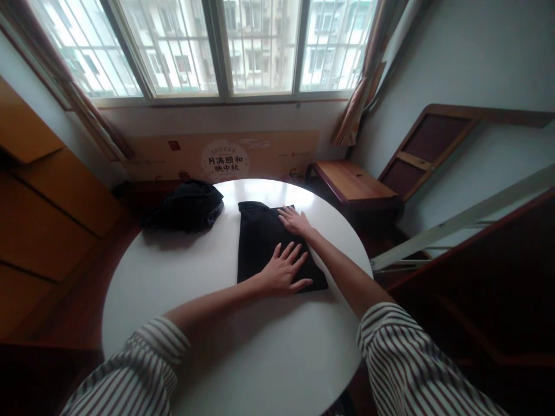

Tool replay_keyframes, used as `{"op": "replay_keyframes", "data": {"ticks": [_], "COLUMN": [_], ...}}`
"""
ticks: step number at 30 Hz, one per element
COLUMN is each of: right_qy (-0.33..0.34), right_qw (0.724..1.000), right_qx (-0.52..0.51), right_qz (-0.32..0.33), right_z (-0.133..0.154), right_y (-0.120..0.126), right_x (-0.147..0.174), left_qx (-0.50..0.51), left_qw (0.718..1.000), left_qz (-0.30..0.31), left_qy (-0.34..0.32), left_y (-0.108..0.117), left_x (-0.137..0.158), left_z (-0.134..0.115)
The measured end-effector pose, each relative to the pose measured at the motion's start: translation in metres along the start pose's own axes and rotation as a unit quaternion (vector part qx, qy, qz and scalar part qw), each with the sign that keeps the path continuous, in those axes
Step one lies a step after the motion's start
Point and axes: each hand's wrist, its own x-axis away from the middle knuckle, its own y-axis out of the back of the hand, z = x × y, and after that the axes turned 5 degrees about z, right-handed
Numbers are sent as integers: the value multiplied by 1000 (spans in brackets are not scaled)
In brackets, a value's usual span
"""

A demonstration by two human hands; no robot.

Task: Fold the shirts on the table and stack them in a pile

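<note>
A black folded garment (255,242) lies flat on a round white table (173,277); its exact kind does not show. My left hand (284,271) rests on its lower part with the fingers spread. Farther up, near the garment's far right corner, my right hand (295,222) lies flat with its fingers stretched out. Neither hand grips the cloth. To the left, a heap of black cloth (184,205) sits crumpled at the table's far left edge.
Behind the table, a long printed cardboard panel (269,153) stands under the barred window (260,46). A wooden side table (353,180) is at the right rear. Orange-brown cabinets (47,219) line the left, and a pale metal frame (468,219) slants along the right.
</note>
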Motion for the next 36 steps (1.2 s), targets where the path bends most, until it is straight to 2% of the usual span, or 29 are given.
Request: {"op": "replay_keyframes", "data": {"ticks": [6, 10, 12, 15, 17, 20, 23, 30, 33, 36], "right_qy": [-28, -24, -6, 49, 98, 151, 161, 149, 165, 186], "right_qw": [1000, 999, 997, 994, 991, 986, 984, 987, 985, 982], "right_qx": [7, 18, 27, 34, 34, 40, 46, 40, 40, 34], "right_qz": [4, -40, -68, -91, -82, -49, -53, -52, -27, -22], "right_z": [1, 10, 18, 32, 38, 41, 37, 37, 36, 33], "right_y": [13, 26, 28, 20, 7, -15, -31, -34, -33, -37], "right_x": [-15, 0, 21, 65, 97, 141, 174, 202, 218, 248], "left_qx": [21, 63, 79, 75, 74, 80, 92, 120, 122, 129], "left_qw": [996, 992, 996, 994, 989, 985, 981, 973, 969, 963], "left_qz": [36, 33, 13, -29, -48, -64, -74, -93, -107, -134], "left_qy": [-85, -106, -49, 78, 117, 141, 156, 175, 185, 195], "left_y": [2, 18, 33, 60, 75, 84, 82, 79, 79, 71], "left_x": [18, 20, 16, 6, -1, -10, -15, -17, -5, 25], "left_z": [-22, -16, -1, 33, 55, 77, 87, 97, 102, 106]}}
